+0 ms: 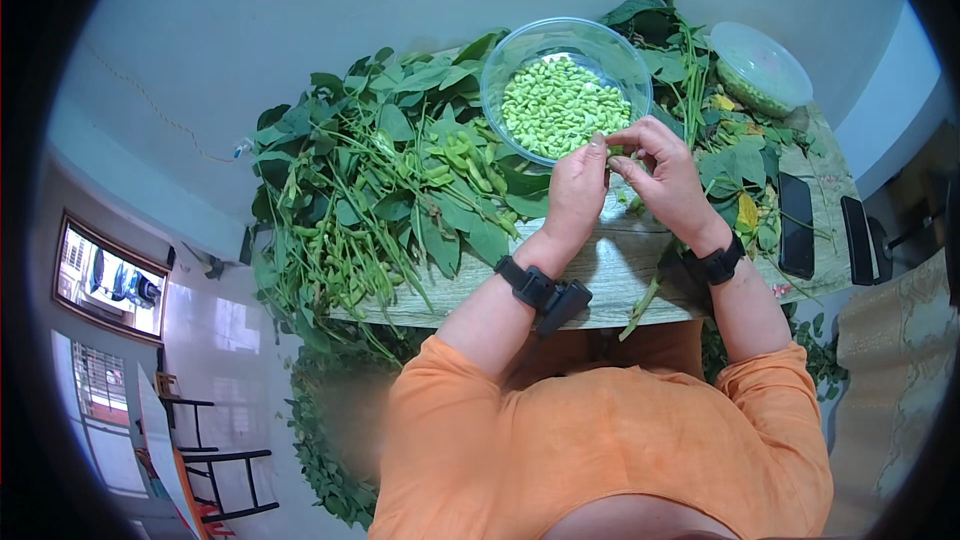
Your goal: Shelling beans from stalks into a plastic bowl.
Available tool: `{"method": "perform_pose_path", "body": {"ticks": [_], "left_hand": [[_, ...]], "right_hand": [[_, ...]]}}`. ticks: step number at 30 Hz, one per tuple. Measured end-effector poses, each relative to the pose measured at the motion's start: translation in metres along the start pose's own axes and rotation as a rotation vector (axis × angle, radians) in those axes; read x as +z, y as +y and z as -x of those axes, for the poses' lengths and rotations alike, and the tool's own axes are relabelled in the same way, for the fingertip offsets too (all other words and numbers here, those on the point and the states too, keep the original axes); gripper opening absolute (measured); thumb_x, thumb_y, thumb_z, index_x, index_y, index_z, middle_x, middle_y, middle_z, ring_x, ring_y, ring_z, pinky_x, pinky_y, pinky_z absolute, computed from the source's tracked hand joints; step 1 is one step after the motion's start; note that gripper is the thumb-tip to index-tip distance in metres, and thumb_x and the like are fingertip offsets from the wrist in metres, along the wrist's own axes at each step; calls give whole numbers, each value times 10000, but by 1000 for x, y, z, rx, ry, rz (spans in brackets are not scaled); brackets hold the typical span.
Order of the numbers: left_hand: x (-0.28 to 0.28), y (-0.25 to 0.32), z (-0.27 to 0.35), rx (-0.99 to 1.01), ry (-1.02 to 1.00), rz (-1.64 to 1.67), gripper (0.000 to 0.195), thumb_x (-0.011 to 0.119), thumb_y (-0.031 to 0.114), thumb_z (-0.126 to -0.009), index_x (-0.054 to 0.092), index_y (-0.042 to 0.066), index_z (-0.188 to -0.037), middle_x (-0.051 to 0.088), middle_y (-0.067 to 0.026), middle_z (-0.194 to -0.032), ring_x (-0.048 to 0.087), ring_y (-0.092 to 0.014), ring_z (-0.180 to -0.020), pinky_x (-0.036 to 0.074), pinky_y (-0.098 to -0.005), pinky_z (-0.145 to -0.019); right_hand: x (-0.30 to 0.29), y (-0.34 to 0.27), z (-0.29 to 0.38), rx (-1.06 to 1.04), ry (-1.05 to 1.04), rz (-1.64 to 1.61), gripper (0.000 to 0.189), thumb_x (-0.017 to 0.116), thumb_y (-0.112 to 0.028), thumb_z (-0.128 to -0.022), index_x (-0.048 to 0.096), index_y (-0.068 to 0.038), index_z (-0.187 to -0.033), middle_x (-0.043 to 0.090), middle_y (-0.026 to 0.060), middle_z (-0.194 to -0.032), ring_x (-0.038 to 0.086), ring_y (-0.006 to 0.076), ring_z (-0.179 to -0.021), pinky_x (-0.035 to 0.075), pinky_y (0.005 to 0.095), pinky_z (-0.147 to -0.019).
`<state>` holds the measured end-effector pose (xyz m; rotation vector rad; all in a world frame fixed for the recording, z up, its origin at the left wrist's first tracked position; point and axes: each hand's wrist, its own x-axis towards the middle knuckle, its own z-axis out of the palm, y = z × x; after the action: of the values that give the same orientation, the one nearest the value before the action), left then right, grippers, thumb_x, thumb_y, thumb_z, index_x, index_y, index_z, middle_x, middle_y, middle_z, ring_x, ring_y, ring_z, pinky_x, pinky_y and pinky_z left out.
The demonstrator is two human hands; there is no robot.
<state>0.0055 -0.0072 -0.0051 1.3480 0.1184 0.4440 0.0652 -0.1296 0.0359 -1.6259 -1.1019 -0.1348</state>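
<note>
My left hand [579, 191] and my right hand [660, 178] meet at the near rim of a clear plastic bowl [491, 90]. Between their fingertips they grip a small green pod, mostly hidden by the fingers. Shelled green soybeans [562, 105] cover the bowl's bottom. To the bowl's left, loose soybean pods [469, 161] lie on a heap of leafy soybean plants [442, 221]. Below my hands a cut green stem [641, 307] reaches over the table's near edge. Each wrist wears a black strap.
The wood-patterned table [615, 270] carries a lidded plastic container [761, 67] of green beans at the back right. A black smartphone [795, 225] lies among leaves and stems on the right. More leafy plants [330, 420] are on the floor at left, beyond which stand black-framed stools [225, 457].
</note>
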Motion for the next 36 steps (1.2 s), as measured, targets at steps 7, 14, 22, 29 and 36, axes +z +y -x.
{"method": "perform_pose_path", "body": {"ticks": [7,14,22,29,36], "left_hand": [[1,1,1,173,49,-265,442,395,341,-990,553,42,-705,407,56,-558,325,-36,-511,268,-225,-459],[6,6,3,295,-30,-355,450,381,297,-998,557,-15,-726,458,18,-596,387,-67,-583,346,-260,-516],[5,6,4,307,-44,-378,401,380,272,-997,581,-29,-826,472,12,-614,395,-69,-581,349,-264,-512],[4,-1,2,264,-46,-384,365,394,252,-991,572,-25,-834,464,18,-609,382,-61,-572,336,-260,-498],[2,-1,0,256,-12,-443,280,480,207,-950,576,-26,-828,549,-134,-623,485,-176,-540,388,-335,-513]], "right_hand": [[-4,0,-1,83,-71,17,211,666,-38,-735,637,-11,-942,559,58,-817,512,133,-683,419,253,-595],[-2,5,2,100,-10,-12,193,659,-55,-727,638,12,-907,557,60,-787,494,103,-585,410,234,-518],[2,2,2,73,45,64,189,648,-61,-723,641,12,-897,555,80,-769,525,125,-570,432,248,-520],[5,6,3,52,107,98,147,628,-41,-730,645,15,-865,564,84,-735,542,137,-568,435,256,-517],[0,-2,0,-56,250,67,115,632,22,-771,646,15,-885,570,65,-742,514,109,-571,407,227,-510]]}}
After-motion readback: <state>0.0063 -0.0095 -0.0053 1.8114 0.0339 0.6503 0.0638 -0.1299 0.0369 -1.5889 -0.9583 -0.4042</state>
